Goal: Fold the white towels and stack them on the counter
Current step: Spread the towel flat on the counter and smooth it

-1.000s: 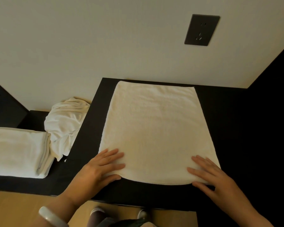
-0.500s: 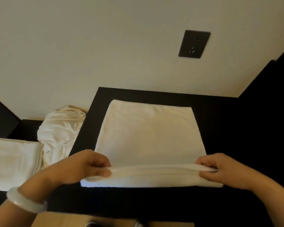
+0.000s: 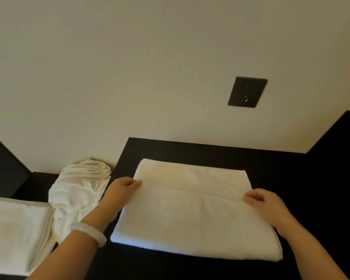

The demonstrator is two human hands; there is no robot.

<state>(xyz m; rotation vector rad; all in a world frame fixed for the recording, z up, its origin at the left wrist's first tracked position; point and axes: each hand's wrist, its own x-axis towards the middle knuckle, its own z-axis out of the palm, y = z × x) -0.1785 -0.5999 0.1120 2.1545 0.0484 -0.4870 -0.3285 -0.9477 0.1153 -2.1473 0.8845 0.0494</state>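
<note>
Item: one white towel (image 3: 190, 215), flat on the black counter (image 3: 210, 152), near half doubled over the far half, carried edge lying short of the far hem.

Our left hand (image 3: 123, 188) and right hand (image 3: 265, 203) each pinched a corner of that edge, fingers curled.

To the left: a crumpled towel (image 3: 81, 188), then a folded stack (image 3: 14, 229).

Risk, as we judged it: releasing with the edge short or skewed would leave an uneven fold, and thick cloth could spring back.

Change: half a second earlier we held that edge lifted near the counter's front. A second earlier our palms lay flat.
</note>
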